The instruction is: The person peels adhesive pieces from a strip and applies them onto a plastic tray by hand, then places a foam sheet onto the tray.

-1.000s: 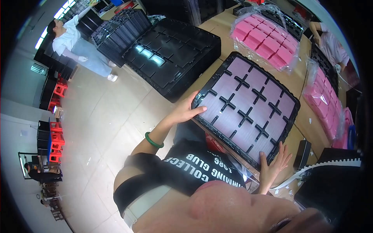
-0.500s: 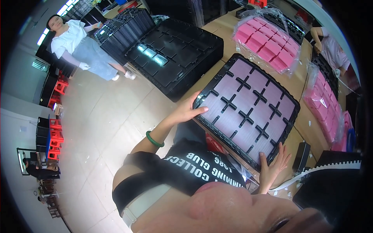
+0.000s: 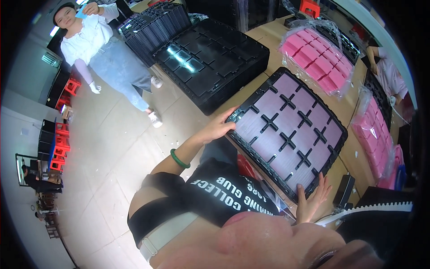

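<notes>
- Fingers [image 3: 226,117] of the left hand [image 3: 218,127] lie spread flat on the near-left corner of the black tray [image 3: 286,130], gripping nothing.
- Right hand [image 3: 312,202] presses open-fingered against its near edge.
- Tray rests on the wooden table [image 3: 356,154], pink foam sheets [image 3: 319,58] beyond.

At centre right of the frame, the tray [image 3: 289,130] is black with pale lilac-pink compartments split by black cross-shaped dividers. Upper right, the foam blocks [image 3: 316,58] are bright pink under clear wrap. Top centre, the stacked trays [image 3: 210,56] are glossy black. A green bangle [image 3: 179,159] circles the left wrist.
</notes>
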Motion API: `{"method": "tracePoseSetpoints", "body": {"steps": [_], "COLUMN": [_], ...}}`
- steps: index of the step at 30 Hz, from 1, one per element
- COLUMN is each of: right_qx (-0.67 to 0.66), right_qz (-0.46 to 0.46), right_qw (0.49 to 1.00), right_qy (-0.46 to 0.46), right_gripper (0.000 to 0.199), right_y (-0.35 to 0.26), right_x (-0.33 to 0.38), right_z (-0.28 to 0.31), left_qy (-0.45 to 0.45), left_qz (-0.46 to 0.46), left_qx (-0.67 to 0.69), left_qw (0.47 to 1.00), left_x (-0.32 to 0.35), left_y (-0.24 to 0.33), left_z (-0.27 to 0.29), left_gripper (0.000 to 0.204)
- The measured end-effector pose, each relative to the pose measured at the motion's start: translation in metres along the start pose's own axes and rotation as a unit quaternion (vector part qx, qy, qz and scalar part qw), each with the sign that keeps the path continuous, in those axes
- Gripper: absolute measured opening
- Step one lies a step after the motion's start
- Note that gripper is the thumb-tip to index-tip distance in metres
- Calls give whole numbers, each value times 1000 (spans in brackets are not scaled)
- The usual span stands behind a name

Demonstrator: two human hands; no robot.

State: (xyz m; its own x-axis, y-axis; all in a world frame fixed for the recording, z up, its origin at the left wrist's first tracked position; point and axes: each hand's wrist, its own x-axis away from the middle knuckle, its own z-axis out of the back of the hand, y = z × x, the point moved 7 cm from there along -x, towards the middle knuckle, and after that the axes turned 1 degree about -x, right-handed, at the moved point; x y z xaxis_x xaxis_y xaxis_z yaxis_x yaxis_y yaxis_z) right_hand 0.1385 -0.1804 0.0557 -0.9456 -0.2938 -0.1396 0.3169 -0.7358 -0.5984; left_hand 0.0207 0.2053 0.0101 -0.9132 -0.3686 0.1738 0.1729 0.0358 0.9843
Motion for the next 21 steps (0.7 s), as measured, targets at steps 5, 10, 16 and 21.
{"method": "tracePoseSetpoints", "body": {"steps": [5, 10, 16, 21], "right_qx": [0, 1, 4, -7], "right_qz": [-3, -9, 3, -14], "right_qw": [1000, 1000, 999, 998], "right_qy": [5, 9, 34, 55], "right_gripper": [72, 68, 65, 63], "right_y": [-3, -3, -16, -21], "right_x": [0, -1, 2, 6], "right_z": [0, 4, 16, 23], "left_qy": [8, 100, 166, -64], "left_qz": [-10, -82, -401, -534], "left_qx": [8, -104, -351, -260], "left_qw": [1000, 986, 829, 802], "left_x": [10, 14, 70, 69], "left_y": [5, 2, 117, 119], "left_z": [-2, 3, -47, -107], "left_gripper": [70, 64, 36, 27]}}
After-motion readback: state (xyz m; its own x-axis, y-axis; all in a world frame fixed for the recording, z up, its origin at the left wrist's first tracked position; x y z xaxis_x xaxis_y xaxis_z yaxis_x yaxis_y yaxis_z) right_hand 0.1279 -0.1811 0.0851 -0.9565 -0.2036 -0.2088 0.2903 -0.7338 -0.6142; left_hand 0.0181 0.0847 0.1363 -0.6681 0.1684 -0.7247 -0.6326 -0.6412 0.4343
